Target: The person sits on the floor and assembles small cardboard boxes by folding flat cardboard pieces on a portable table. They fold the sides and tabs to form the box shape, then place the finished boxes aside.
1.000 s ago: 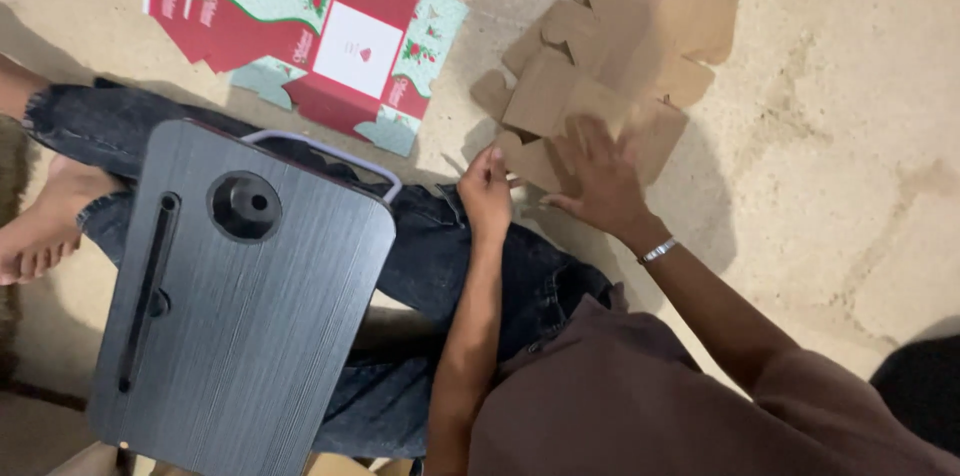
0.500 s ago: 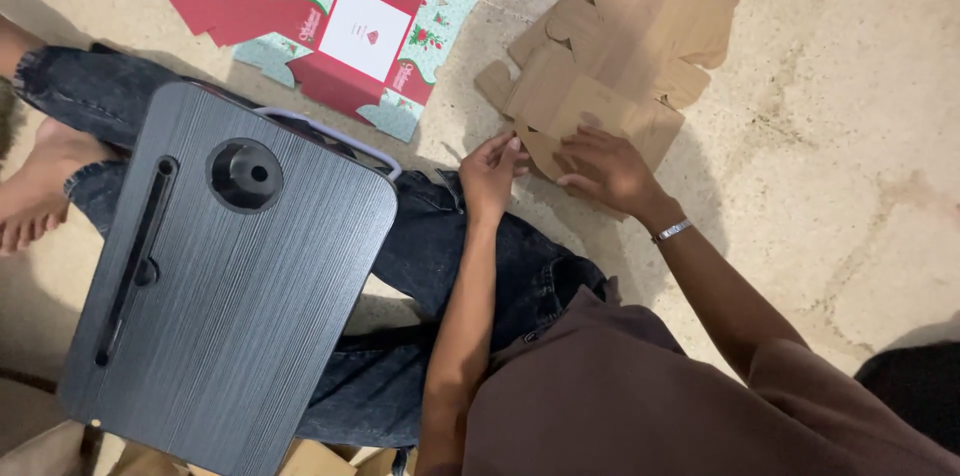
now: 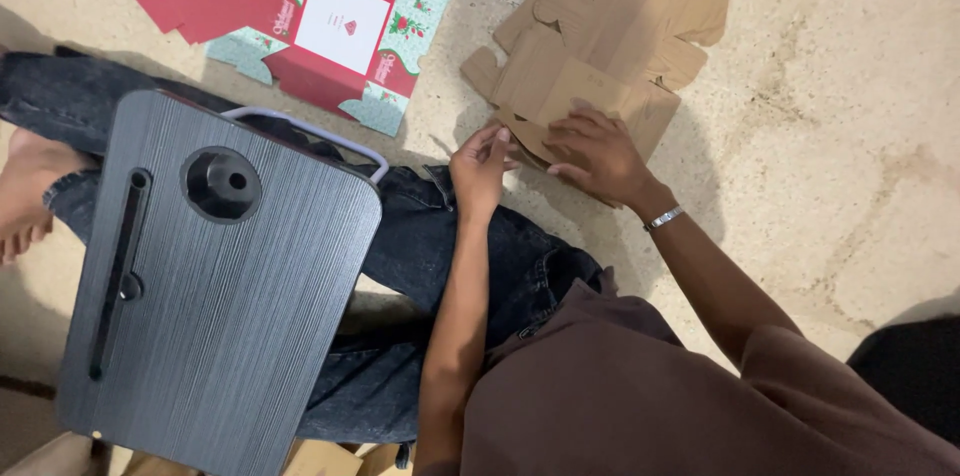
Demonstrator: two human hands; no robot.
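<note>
Flat brown cardboard box blanks [image 3: 610, 46] stacked on beige floor [image 3: 830, 166], ahead of sitting person. Right hand [image 3: 598, 154] spread flat on near edge of stack; left hand [image 3: 480, 168] pinches corner flap just beside it. Dark grey ribbed lap desk [image 3: 215, 296] across denim-clad legs [image 3: 440, 246] at left; red-and-green printed carton blank [image 3: 290, 11] beyond it, apart from brown stack
</note>
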